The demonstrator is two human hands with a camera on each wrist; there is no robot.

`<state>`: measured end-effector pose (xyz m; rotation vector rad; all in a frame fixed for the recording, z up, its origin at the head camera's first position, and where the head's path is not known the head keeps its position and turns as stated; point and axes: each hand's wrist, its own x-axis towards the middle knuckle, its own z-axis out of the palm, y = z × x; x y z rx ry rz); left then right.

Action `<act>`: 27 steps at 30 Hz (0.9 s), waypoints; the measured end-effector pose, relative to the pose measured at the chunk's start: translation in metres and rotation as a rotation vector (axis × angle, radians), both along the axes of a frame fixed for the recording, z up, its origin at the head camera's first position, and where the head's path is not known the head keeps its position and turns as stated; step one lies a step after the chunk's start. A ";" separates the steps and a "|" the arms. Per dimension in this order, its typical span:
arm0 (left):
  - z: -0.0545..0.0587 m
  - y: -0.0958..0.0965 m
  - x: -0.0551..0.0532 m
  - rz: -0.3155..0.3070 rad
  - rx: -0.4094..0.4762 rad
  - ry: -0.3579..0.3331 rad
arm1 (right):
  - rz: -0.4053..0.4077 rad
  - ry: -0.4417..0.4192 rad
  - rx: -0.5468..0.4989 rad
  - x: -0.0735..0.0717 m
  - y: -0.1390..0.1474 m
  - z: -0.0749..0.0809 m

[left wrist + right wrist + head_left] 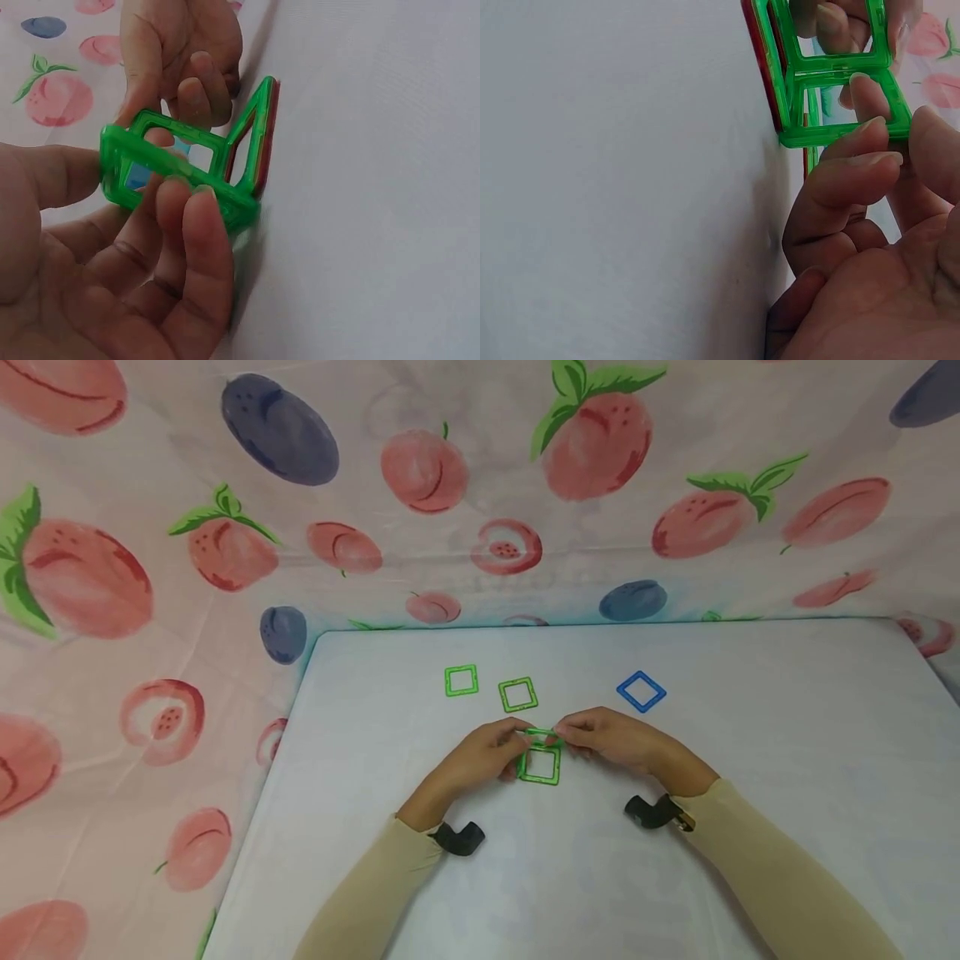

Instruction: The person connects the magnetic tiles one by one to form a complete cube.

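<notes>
The left hand [489, 752], nearer the flat green frame [540, 780], pinches an upright frame [142, 154] along its left side — the right hand [611, 741] pinches a second upright [829, 135] along its far edge.

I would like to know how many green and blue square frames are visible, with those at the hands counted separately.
Grouped green frames: 3
Loose green frames: 2
Loose blue frame: 1
Total: 6

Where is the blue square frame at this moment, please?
In the head view, the blue square frame lies on the white table, right of the green frames and just beyond the right hand.
</notes>
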<state>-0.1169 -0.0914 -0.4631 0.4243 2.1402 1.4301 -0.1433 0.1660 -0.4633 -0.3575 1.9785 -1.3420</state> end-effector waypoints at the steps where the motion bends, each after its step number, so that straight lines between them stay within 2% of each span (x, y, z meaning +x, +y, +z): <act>1: 0.000 0.000 0.000 -0.001 0.014 -0.014 | -0.002 -0.004 0.001 0.000 0.000 0.000; 6: 0.002 0.001 -0.001 -0.002 0.056 -0.055 | 0.005 -0.015 0.001 -0.001 -0.001 0.002; 13: 0.001 0.001 0.000 -0.002 0.064 -0.049 | 0.022 -0.012 -0.018 0.000 0.000 0.003; 21: 0.000 0.001 0.000 0.029 0.049 -0.050 | 0.002 -0.051 -0.019 0.001 -0.001 0.003; 27: -0.002 0.002 0.001 0.058 0.065 -0.067 | 0.005 -0.041 -0.027 0.001 0.001 0.004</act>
